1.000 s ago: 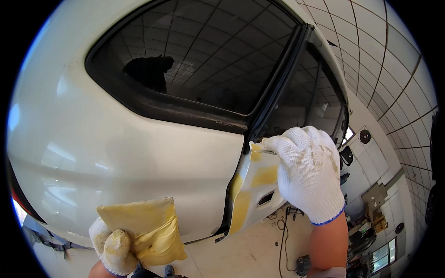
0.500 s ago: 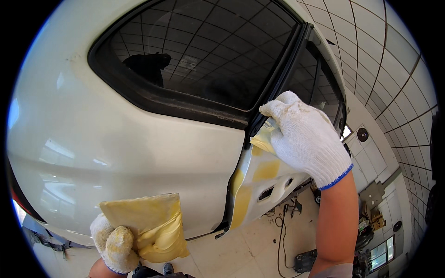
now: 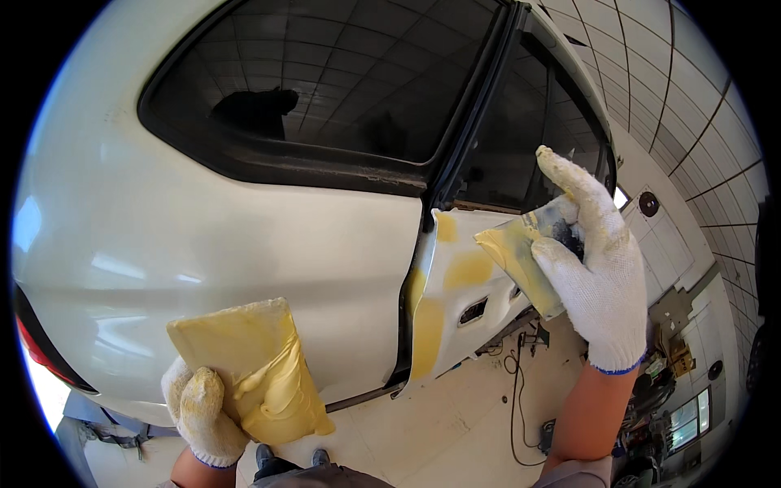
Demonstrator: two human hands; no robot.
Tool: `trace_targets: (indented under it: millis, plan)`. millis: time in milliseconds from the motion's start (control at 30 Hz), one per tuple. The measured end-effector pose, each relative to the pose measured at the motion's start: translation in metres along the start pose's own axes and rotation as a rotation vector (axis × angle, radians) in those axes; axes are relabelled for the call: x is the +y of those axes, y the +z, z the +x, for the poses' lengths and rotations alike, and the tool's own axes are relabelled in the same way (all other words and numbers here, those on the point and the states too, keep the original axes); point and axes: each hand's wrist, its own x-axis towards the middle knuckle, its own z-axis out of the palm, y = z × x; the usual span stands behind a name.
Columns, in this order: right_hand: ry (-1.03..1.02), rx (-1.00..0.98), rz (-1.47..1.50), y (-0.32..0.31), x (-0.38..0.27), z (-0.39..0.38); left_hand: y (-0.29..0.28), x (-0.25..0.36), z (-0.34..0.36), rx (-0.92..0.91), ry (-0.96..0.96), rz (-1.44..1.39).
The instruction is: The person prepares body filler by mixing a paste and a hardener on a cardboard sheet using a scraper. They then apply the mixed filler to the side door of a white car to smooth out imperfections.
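Note:
My left hand (image 3: 199, 407), in a white knit glove smeared with putty, grips a flat mixing board (image 3: 224, 329). A thick heap of yellow body filler (image 3: 281, 398) lies on the board's lower right part. In my gloved right hand (image 3: 602, 268) is a putty spreader (image 3: 525, 256), held with the thumb on its face and the index finger stretched out upward. Yellow filler coats the spreader's left edge. It is apart from the white car door (image 3: 443, 305), just right of its filler patches (image 3: 468, 269). Several such patches run down the door's near edge.
The car's white rear quarter panel (image 3: 301, 244) with a dark window (image 3: 325, 89) fills the left and middle. A red tail light (image 3: 45, 350) shows far left. Below, a black cable (image 3: 514, 407) lies on the tiled floor (image 3: 423, 423). Boxes (image 3: 682, 358) stand at the right.
My right hand has drawn the spreader away from the door's upper edge, down and right, turning so the spreader's face shows. The board in my left hand has risen slightly and tilted.

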Motion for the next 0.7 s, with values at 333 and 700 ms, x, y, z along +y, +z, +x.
trace_targets:
  millis: [333, 700]
  plan:
    - [0.300, 0.568, 1.119, 0.054, 0.055, -0.197, 0.098, -0.005, -0.039, -0.053, -0.851, -0.332]
    - [-0.354, 0.375, 0.518, 0.085, 0.068, -0.277, 0.142, -0.072, -0.087, -0.208, -1.263, -0.331]
